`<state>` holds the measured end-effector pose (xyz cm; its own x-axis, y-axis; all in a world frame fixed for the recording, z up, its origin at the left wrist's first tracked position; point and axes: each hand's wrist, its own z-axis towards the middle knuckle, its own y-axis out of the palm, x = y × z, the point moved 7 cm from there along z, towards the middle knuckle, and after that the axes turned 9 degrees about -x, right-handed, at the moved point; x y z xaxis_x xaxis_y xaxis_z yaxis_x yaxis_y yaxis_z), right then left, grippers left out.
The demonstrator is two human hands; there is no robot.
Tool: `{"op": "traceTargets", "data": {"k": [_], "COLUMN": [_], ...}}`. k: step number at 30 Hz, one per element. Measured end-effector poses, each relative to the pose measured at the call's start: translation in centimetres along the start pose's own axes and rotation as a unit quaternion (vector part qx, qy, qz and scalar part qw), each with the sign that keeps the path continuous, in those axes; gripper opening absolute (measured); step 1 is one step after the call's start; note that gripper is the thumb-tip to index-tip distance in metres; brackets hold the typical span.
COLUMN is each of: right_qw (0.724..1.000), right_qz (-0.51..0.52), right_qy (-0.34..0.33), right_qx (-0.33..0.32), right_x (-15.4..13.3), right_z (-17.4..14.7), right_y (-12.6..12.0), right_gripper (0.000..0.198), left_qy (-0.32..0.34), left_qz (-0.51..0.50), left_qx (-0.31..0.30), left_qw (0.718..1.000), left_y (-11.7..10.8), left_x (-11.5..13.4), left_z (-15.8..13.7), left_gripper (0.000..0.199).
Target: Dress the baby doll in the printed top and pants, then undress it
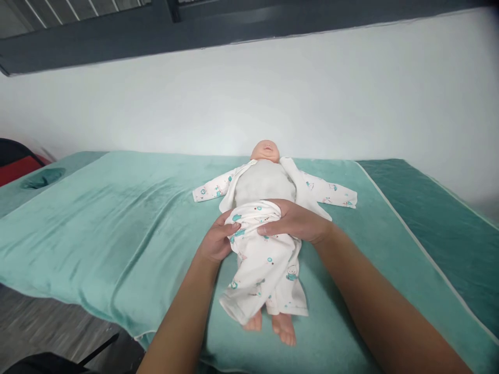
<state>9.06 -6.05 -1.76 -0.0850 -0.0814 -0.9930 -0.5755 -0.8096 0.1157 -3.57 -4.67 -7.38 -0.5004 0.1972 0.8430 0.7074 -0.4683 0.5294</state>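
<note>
A baby doll (266, 183) lies on its back, head toward the wall and bare feet toward me. White printed baby pants (268, 265) cover its legs, with the feet poking out below the hems. My left hand (218, 236) grips the left side of the waistband, thumb on top of the cloth. On the other side my right hand (294, 221) holds the waistband, its thumb pressed on the front and its fingers partly hidden behind the fabric. A matching printed jacket (331, 193) hangs open around the doll's pale torso, sleeves spread to both sides.
The doll rests on a bed with a green cover (117, 228), which has a hole near its far left end. A white wall (175, 104) stands behind. A red and black object (17, 163) is at the far left. Grey floor shows at lower left.
</note>
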Motion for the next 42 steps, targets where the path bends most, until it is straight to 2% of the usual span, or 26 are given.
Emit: {"op": "traceTargets", "data": {"k": [7, 10, 15, 18, 22, 25, 28, 32, 39, 42], "right_qw": [0.999, 0.995, 0.973, 0.963, 0.955, 0.950, 0.945, 0.925, 0.902, 0.892], "right_qz": [-0.039, -0.098, -0.229, -0.265, -0.292, -0.308, -0.323, -0.370, -0.411, -0.430], "right_qy": [-0.005, 0.004, 0.033, 0.038, 0.041, 0.044, 0.054, 0.076, 0.105, 0.113], "right_qx": [-0.009, -0.019, 0.004, 0.015, 0.012, 0.000, -0.019, -0.035, -0.078, -0.081], "right_x": [-0.3, -0.1, 0.2, 0.1, 0.1, 0.3, 0.7, 1.0, 1.5, 1.6], "right_z": [-0.1, -0.1, 0.0, -0.1, -0.1, -0.1, -0.1, -0.1, -0.2, -0.1], "right_y": [0.6, 1.0, 1.2, 1.2, 1.3, 1.4, 1.7, 1.9, 2.3, 2.4], "right_gripper": [0.042, 0.036, 0.032, 0.026, 0.019, 0.018, 0.013, 0.008, 0.013, 0.015], "left_qy": [0.024, 0.023, -0.005, -0.018, -0.048, -0.044, -0.020, -0.011, -0.037, -0.034], "left_qz": [0.027, 0.024, 0.009, -0.003, -0.034, -0.041, -0.058, -0.085, -0.096, -0.082], "left_qx": [0.057, 0.111, 0.198, 0.240, 0.260, 0.279, 0.303, 0.348, 0.391, 0.421], "left_qw": [0.998, 0.993, 0.980, 0.971, 0.964, 0.958, 0.951, 0.934, 0.915, 0.903], "left_y": [3.1, 4.8, 7.1, 8.2, 10.1, 11.3, 11.5, 10.6, 11.1, 10.5], "left_x": [1.1, 1.1, 0.5, 0.2, -0.2, -0.6, -1.5, -3.8, -7.5, -8.4], "left_z": [-2.3, -4.3, -7.9, -9.7, -11.3, -12.2, -13.3, -15.2, -17.9, -19.3], "left_gripper": [0.039, 0.040, 0.042, 0.042, 0.043, 0.041, 0.035, 0.029, 0.036, 0.039]}}
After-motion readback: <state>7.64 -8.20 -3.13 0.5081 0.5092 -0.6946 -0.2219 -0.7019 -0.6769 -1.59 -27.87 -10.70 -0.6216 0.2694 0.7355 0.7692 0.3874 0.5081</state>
